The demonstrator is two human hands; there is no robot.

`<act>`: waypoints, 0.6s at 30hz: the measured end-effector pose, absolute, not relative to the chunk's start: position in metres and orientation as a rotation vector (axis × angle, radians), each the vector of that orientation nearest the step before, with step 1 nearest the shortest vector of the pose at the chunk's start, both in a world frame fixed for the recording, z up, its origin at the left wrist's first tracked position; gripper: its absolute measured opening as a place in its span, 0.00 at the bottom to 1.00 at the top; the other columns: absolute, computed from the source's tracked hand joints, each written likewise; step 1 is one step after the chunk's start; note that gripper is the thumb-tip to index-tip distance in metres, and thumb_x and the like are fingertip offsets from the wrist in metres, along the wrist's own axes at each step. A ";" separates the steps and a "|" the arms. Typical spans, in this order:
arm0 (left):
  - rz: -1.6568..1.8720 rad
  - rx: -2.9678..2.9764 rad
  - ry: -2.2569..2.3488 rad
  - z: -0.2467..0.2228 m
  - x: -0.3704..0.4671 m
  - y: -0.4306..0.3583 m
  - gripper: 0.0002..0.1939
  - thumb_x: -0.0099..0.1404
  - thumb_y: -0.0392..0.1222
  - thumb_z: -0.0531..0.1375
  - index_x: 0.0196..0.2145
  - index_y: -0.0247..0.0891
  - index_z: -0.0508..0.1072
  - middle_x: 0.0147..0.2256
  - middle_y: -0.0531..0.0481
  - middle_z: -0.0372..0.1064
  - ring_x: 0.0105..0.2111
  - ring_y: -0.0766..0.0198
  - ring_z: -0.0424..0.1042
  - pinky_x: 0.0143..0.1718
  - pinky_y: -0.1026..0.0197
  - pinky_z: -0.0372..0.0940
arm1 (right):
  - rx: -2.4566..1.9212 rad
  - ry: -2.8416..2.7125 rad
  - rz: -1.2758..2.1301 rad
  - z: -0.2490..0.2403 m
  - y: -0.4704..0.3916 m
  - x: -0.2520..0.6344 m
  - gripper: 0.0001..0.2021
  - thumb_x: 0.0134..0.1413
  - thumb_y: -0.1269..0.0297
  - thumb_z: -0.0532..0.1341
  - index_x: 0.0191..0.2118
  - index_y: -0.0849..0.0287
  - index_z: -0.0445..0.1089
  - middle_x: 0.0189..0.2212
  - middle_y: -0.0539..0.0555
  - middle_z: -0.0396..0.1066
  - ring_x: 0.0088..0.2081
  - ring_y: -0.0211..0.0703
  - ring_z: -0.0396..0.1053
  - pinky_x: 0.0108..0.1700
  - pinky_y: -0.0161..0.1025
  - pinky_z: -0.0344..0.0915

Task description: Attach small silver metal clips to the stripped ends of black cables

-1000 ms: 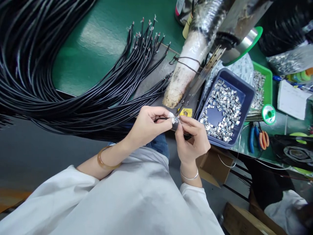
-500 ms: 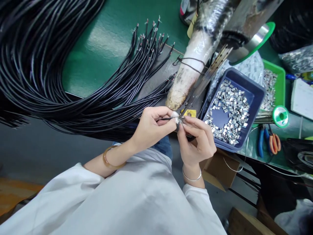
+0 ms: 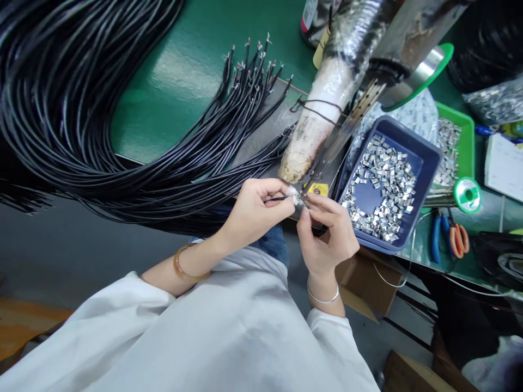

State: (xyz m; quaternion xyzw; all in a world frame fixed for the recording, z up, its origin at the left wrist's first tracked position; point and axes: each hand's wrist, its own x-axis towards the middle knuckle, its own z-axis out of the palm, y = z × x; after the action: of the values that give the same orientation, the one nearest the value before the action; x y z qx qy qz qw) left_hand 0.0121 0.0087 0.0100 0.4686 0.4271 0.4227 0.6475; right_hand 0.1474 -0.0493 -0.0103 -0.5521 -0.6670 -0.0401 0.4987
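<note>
Black cable [image 3: 279, 198], head view: the left hand [image 3: 252, 209] pinched it; the right hand [image 3: 330, 234] pinched one indistinct small part [image 3: 303, 198] at its end, between them. I saw both barely shift, suggesting unfinished fine work. Counted: one blue tray [image 3: 427, 158], one green tray [image 3: 468, 133]; metal pieces [image 3: 402, 182] uncountable.

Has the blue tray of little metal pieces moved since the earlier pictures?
No. Judged against the green tray, the blue tray sits in the same place; only the camera's view has shifted.
</note>
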 end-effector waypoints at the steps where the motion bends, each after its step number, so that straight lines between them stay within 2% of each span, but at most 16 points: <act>1: 0.966 1.063 0.967 0.011 0.013 0.009 0.04 0.51 0.35 0.67 0.22 0.35 0.75 0.20 0.54 0.67 0.21 0.71 0.64 0.22 0.68 0.60 | -1.331 -1.604 -0.096 -0.010 -0.049 0.147 0.09 0.55 0.76 0.66 0.39 0.56 0.70 0.43 0.53 0.80 0.42 0.40 0.80 0.43 0.38 0.80; 11: 0.917 1.119 0.974 0.013 0.008 0.013 0.03 0.51 0.35 0.64 0.22 0.33 0.76 0.19 0.54 0.68 0.20 0.72 0.62 0.22 0.69 0.58 | -1.328 -1.666 -0.104 -0.008 -0.051 0.146 0.08 0.56 0.75 0.65 0.37 0.55 0.68 0.44 0.53 0.80 0.43 0.39 0.80 0.43 0.37 0.80; 18: 0.932 1.107 0.976 0.014 0.009 0.012 0.03 0.51 0.35 0.65 0.22 0.34 0.78 0.19 0.54 0.67 0.20 0.72 0.61 0.21 0.69 0.57 | -1.337 -1.635 -0.058 -0.008 -0.050 0.149 0.07 0.57 0.74 0.64 0.38 0.55 0.68 0.43 0.53 0.80 0.43 0.40 0.80 0.43 0.40 0.81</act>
State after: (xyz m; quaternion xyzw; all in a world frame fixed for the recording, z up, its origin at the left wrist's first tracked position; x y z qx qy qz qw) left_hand 0.0095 0.0121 0.0137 0.4859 0.4283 0.4089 0.6429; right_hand 0.1493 -0.0503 -0.0075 -0.5510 -0.6736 -0.0238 0.4921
